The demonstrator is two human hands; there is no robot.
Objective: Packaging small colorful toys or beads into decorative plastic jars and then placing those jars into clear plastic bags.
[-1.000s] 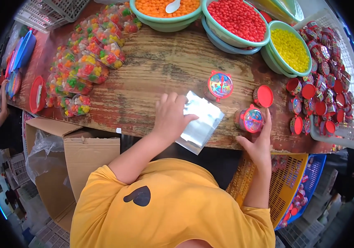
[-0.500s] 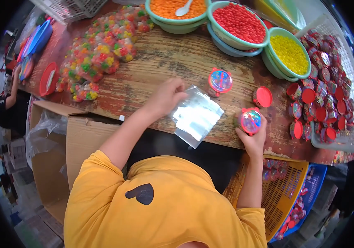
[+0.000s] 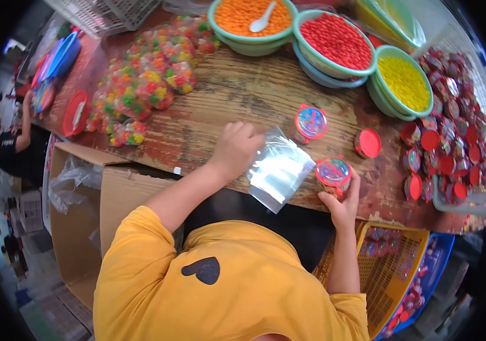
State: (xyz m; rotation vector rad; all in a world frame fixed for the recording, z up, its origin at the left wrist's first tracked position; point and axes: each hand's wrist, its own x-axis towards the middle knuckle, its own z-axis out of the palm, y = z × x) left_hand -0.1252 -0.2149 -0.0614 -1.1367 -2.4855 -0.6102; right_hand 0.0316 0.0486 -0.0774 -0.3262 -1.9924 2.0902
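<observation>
My left hand is closed at the left edge of some clear, shiny plastic bags, which lie flat over the table's near edge. In my right hand is a small round tub with a red rim and a colourful printed lid, held just right of the bags. A similar tub stands beyond the bags. Farther right is a tub with a plain red face. My left fingertips are partly hidden from view.
Bowls of orange, red and yellow candies stand at the back. Bagged mixed candies lie at left. Many tubs are heaped at right, above a yellow crate. An open cardboard box stands at lower left.
My right hand has brought its tub left, closer to the bags, and tilted it a little. My left hand has shifted slightly nearer to me. The whole view has moved a little.
</observation>
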